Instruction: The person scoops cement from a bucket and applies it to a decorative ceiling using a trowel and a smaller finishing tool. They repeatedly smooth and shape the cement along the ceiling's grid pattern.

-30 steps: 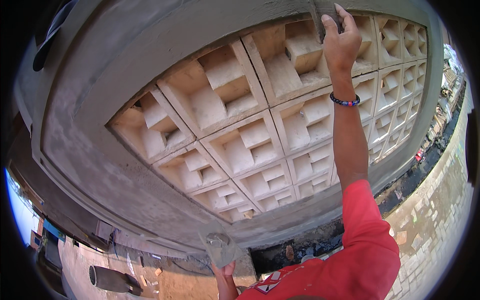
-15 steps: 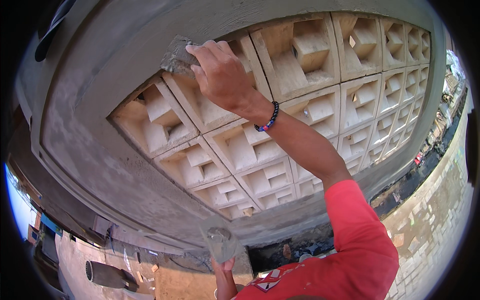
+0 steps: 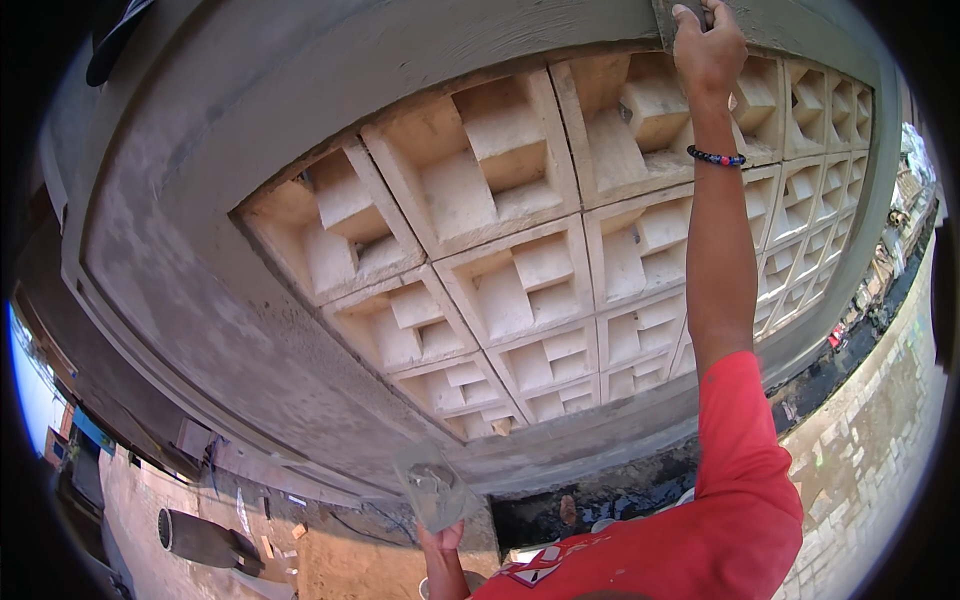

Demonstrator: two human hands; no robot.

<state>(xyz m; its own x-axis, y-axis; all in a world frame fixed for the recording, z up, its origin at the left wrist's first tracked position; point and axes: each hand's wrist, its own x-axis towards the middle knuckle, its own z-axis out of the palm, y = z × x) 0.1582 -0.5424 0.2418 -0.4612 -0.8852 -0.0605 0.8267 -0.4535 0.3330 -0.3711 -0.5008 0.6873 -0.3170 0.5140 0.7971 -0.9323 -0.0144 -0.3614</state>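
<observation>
My right hand (image 3: 708,55) is raised at the top right, gripping a dark, flat trowel (image 3: 668,22) against the wet grey plaster band (image 3: 340,55) above cream decorative vent blocks (image 3: 515,275). The trowel is partly hidden behind the fingers, and a beaded bracelet circles my wrist. Low in the middle, my left hand (image 3: 440,538) holds the lower end of a greyish flat board (image 3: 435,485) with some mortar on it. The block panel has grid-like cells with stepped insides, framed all round by grey render.
A narrow dark drain (image 3: 540,520) runs along the wall's foot. Light paving (image 3: 860,410) lies at the right, with rubble (image 3: 895,250) along the drain. A dark barrel-like object (image 3: 200,540) lies on the ground lower left. A dark curved object (image 3: 110,50) sticks out at the upper left.
My right hand and trowel swept left along the upper plaster band half a second ago and are now back at the upper right, higher up. My left hand and board have barely moved.
</observation>
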